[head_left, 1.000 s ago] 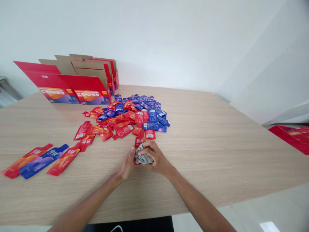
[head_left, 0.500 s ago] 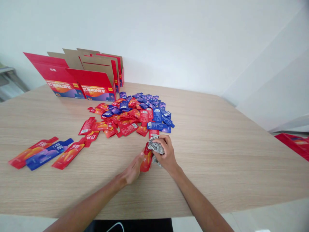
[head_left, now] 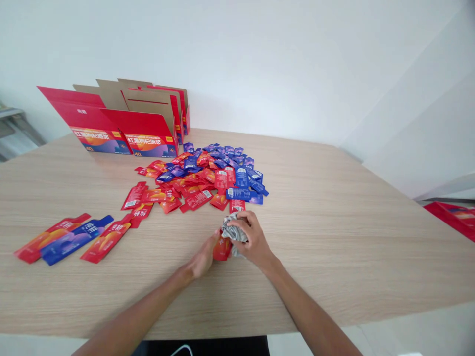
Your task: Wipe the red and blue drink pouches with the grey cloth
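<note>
Near the table's front, my left hand (head_left: 205, 258) grips the left edge of a red pouch (head_left: 222, 248) with orange print. My right hand (head_left: 254, 238) is closed around a crumpled grey-and-white striped cloth (head_left: 235, 231) and presses it over the upper part of that pouch. The cloth hides the pouch's top end. Just beyond my hands lies a heap of small pouches, red ones (head_left: 196, 200) mostly at the left and front, blue ones (head_left: 241, 176) at the right and back.
At the left, a blue pouch (head_left: 74, 240) lies between two red pouches (head_left: 107, 241). Open red cartons (head_left: 149, 133) stand at the back left by the white wall (head_left: 260, 64). Bare wooden tabletop (head_left: 334, 222) extends to the right. A red box (head_left: 454, 217) shows at the right edge.
My right hand has slid the cloth slightly left across the pouch, covering more of its top. My left hand has shifted a little left and up with the pouch.
</note>
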